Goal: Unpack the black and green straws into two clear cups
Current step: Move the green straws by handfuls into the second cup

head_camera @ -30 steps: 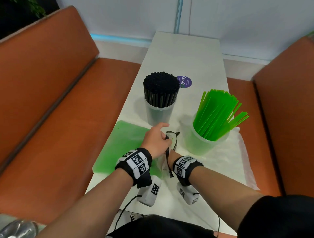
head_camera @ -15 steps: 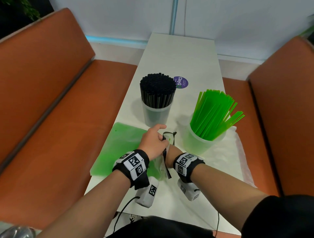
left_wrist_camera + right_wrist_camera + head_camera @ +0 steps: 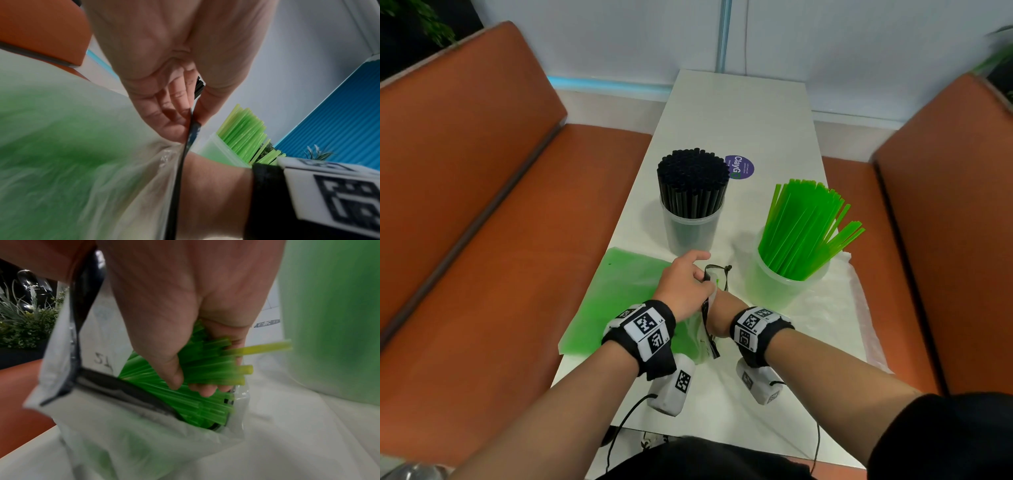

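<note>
Low in the frame's centre, the right hand (image 3: 185,324) curls round a bunch of green straws (image 3: 207,369) inside the bag (image 3: 123,434), whose black rim the left hand (image 3: 683,286) pinches. Light, slick, they likely need gripping mid-length.

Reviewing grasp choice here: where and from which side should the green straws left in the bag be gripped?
Grip the green straws near their exposed ends, entering through the bag mouth, which the left hand holds open. They lie parallel along the bag, so the right hand probably does best wrapped around the bundle.
</note>
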Motion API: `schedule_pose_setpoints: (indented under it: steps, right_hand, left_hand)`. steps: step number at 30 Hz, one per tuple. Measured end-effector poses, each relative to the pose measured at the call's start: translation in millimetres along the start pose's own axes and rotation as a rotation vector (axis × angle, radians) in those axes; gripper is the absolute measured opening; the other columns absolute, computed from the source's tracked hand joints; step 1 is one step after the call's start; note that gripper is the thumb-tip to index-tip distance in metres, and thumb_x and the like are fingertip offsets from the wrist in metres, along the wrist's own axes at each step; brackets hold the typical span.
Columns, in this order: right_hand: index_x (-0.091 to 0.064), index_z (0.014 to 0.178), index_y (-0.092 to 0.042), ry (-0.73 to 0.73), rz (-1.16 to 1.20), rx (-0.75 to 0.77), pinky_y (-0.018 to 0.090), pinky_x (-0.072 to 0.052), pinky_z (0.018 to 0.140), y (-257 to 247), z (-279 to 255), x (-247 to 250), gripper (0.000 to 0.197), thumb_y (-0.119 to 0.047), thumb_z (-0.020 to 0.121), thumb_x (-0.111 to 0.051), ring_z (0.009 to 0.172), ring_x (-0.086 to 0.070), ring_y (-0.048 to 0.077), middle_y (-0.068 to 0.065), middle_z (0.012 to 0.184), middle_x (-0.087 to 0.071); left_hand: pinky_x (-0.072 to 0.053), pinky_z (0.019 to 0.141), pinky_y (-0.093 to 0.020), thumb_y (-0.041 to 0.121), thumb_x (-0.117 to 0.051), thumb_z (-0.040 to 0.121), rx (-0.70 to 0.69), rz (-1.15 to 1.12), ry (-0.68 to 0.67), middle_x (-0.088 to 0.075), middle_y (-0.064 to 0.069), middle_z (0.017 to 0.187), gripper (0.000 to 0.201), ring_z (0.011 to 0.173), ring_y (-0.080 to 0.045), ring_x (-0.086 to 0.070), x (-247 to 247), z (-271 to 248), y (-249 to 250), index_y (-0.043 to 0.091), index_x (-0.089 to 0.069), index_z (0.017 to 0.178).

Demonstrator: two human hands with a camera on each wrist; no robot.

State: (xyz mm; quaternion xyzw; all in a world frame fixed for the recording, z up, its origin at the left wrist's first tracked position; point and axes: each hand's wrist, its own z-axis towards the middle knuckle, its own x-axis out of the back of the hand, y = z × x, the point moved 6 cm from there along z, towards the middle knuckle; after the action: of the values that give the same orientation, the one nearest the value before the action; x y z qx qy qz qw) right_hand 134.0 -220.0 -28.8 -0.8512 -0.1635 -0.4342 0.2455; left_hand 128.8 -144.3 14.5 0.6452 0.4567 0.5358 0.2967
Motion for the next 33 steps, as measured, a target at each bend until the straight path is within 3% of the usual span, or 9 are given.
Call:
schedule_pose_setpoints:
  steps: [2, 5, 10, 13, 16, 23, 26, 29, 33]
  right_hand:
    - [-0.053, 0.114, -0.003, 0.003, -0.006, 0.010, 0.028, -0.038, 0.068, 0.7, 0.5, -0.8, 0.026, 0.003, 0.090, -0.045, 0.072, -0.044, 0.020, 0.002, 0.077, -0.036]
    - [-0.054, 0.115, -0.003, -0.017, -0.027, 0.013, 0.031, -0.044, 0.069, 1.8, 2.5, -3.3, 0.027, 0.003, 0.090, -0.045, 0.077, -0.048, 0.022, 0.011, 0.095, -0.048]
    - [-0.051, 0.091, -0.014, -0.007, -0.083, -0.023, 0.035, -0.053, 0.067, 10.5, 6.5, -7.2, 0.014, -0.001, 0.088, -0.046, 0.072, -0.055, 0.025, 0.007, 0.082, -0.050]
    - [-0.051, 0.092, -0.013, 0.031, -0.077, -0.052, 0.032, -0.046, 0.058, 24.4, 2.4, -8.6, 0.005, -0.010, 0.088, -0.053, 0.068, -0.055, 0.025, 0.007, 0.081, -0.051]
    - [-0.055, 0.103, -0.012, 0.075, -0.047, -0.088, 0.034, -0.050, 0.062, 48.3, -7.6, -9.2, 0.021, -0.020, 0.086, -0.064, 0.079, -0.062, 0.029, 0.011, 0.093, -0.058]
    - [-0.055, 0.088, -0.020, 0.199, -0.002, -0.167, 0.030, -0.043, 0.058, 108.8, -54.7, -4.8, 0.013, -0.012, 0.079, -0.059, 0.072, -0.056, 0.024, -0.001, 0.076, -0.054]
    - [-0.055, 0.087, -0.023, 0.220, -0.001, -0.230, 0.030, -0.046, 0.057, 134.2, -80.2, -2.4, 0.014, -0.014, 0.077, -0.058, 0.072, -0.060, 0.026, 0.001, 0.078, -0.057]
    - [-0.052, 0.082, -0.027, 0.229, -0.006, -0.294, 0.030, -0.047, 0.058, 160.1, -108.6, -0.3, 0.015, -0.014, 0.077, -0.058, 0.073, -0.061, 0.023, -0.001, 0.076, -0.058]
    - [-0.051, 0.077, -0.028, 0.256, 0.022, -0.381, 0.028, -0.047, 0.052, 189.0, -146.2, 1.5, 0.015, -0.014, 0.077, -0.057, 0.064, -0.057, 0.013, -0.007, 0.068, -0.056]
  left_hand:
    - [-0.058, 0.082, -0.045, 0.006, -0.067, 0.086, -0.001, -0.002, -0.003, -0.068, -0.011, 0.092, 0.050, 0.083, -0.025, -0.066, -0.3, -0.1, -0.6, 0.023, -0.055, 0.132]
    - [-0.059, 0.081, -0.044, 0.005, -0.067, 0.086, -0.003, 0.000, -0.002, -0.069, -0.009, 0.090, 0.050, 0.080, -0.023, -0.066, 0.7, 0.0, -2.1, 0.023, -0.056, 0.131]
    - [-0.059, 0.081, -0.044, 0.005, -0.067, 0.086, 0.002, 0.008, -0.004, -0.068, -0.006, 0.092, 0.049, 0.079, -0.022, -0.066, 0.0, 2.2, -3.7, 0.024, -0.056, 0.130]
    - [-0.058, 0.083, -0.045, 0.005, -0.067, 0.086, -0.001, 0.013, -0.008, -0.069, -0.004, 0.089, 0.049, 0.081, -0.022, -0.066, -1.0, 3.5, -4.2, 0.025, -0.056, 0.128]
    - [-0.057, 0.085, -0.045, 0.006, -0.068, 0.086, 0.007, 0.016, -0.008, -0.069, -0.005, 0.090, 0.047, 0.083, -0.023, -0.066, -1.7, 6.0, -5.7, 0.025, -0.057, 0.127]
    - [-0.055, 0.092, -0.044, 0.008, -0.067, 0.088, 0.024, 0.051, 0.004, -0.066, -0.009, 0.099, 0.044, 0.093, -0.024, -0.066, -2.7, 16.0, -9.6, 0.024, -0.058, 0.128]
    - [-0.055, 0.088, -0.038, 0.004, -0.066, 0.088, 0.036, 0.053, 0.022, -0.066, -0.009, 0.092, 0.043, 0.087, -0.024, -0.066, -4.1, 21.2, -11.2, 0.021, -0.060, 0.127]
    - [-0.049, 0.075, -0.029, 0.003, -0.064, 0.088, 0.044, 0.065, 0.046, -0.059, -0.003, 0.079, 0.040, 0.076, -0.019, -0.061, -4.0, 27.8, -14.1, 0.020, -0.062, 0.124]
    - [-0.047, 0.074, -0.030, 0.004, -0.061, 0.089, 0.066, 0.095, 0.076, -0.057, -0.001, 0.078, 0.036, 0.074, -0.021, -0.059, -2.4, 34.6, -20.2, 0.020, -0.063, 0.122]
